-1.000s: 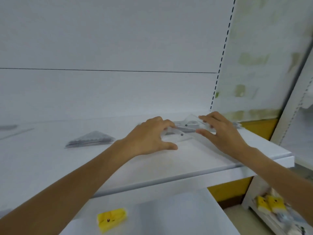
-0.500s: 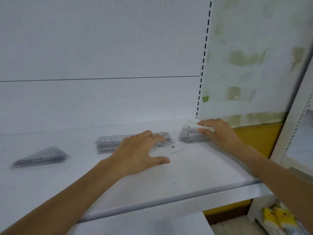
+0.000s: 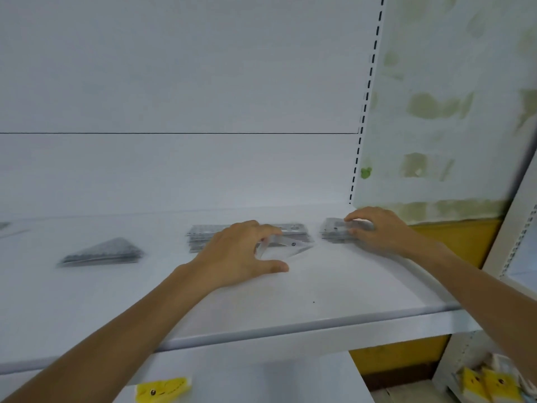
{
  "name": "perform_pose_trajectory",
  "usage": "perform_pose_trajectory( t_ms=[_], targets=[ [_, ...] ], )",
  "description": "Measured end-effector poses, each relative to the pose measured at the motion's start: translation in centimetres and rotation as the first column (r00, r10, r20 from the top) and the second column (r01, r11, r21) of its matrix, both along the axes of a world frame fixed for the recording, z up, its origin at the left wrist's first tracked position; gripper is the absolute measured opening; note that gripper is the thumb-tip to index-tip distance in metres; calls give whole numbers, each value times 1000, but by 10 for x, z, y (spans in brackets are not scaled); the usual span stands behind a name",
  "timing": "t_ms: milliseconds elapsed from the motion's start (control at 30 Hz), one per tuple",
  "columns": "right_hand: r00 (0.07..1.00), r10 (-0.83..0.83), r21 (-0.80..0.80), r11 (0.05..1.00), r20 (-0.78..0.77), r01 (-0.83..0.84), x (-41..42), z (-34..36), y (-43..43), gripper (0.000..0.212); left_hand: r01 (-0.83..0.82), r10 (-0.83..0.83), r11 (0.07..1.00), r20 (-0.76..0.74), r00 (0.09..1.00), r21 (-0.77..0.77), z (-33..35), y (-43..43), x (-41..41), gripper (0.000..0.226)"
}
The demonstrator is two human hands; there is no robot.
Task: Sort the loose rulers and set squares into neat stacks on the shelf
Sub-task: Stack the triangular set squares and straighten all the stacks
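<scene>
On the white shelf (image 3: 334,289) my left hand (image 3: 241,254) holds a clear set square (image 3: 286,245) by its left corner, fingers above and thumb spread on the shelf. Directly behind it lies a long stack of clear rulers (image 3: 203,235). My right hand (image 3: 377,231) rests curled on a small stack of clear pieces (image 3: 334,231) near the shelf's right back corner, fingertips on its top. A triangular stack of set squares (image 3: 101,253) sits further left.
A slotted upright (image 3: 364,112) stands at the back right beside a stained wall panel. Yellow packets (image 3: 161,389) lie on the lower shelf, and more yellow packets (image 3: 488,385) at bottom right. Something grey shows at the far left edge (image 3: 4,225).
The view has swung left, bringing the ruler stack and the triangular stack into sight. My right hand has settled on the small stack at the right; my left hand keeps the set square.
</scene>
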State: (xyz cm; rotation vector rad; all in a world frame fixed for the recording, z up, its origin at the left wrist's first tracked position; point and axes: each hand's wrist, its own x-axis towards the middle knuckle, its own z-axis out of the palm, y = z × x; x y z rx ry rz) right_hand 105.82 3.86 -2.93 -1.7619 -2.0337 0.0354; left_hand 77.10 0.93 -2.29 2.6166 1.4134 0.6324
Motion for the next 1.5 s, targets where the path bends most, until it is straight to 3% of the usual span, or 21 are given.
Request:
perform_pose_trajectory(
  t_ms=[167,300,533,633,767,933,1067,1233,1333,1433,1500],
  targets=[
    [994,-4,337,940,-113,42,-48,5,-2,23,-75,74,997,84,994,6,0,-3,-47,58],
    [988,149,479,870,-32,-116,-131,9,-9,19,-118,120,993,186,975,-21,4,-2,-93,61],
    [910,392,354,839,136,-414,-270,3,-54,15,-272,281,960,265,923,-71,10,-1,-206,57],
    [925,366,186,906,105,-380,-315,-3,-67,28,-277,286,958,245,927,-68,10,7,-242,58],
    [929,276,54,953,248,-297,-362,-17,-77,33,-241,255,966,208,944,-91,7,23,-263,57],
    [969,139,84,984,205,-159,-382,-24,-76,29,-148,176,982,277,945,-119,-1,35,-257,55],
    [969,148,80,983,199,-167,-382,-26,-74,50,-166,184,983,369,911,-80,-8,35,-254,54],
    [968,166,131,973,187,-192,-382,-27,-76,72,-160,163,987,306,938,-34,-13,29,-247,58],
    [964,144,125,977,223,-175,-384,-32,-78,63,-176,178,984,311,934,-35,-12,29,-247,58],
    [963,84,167,978,255,-129,-384,-32,-79,37,-197,212,977,331,919,-79,-13,27,-249,56],
    [969,76,197,973,235,-124,-384,-33,-78,32,-215,237,971,276,931,-110,-16,27,-249,55]
  ],
)
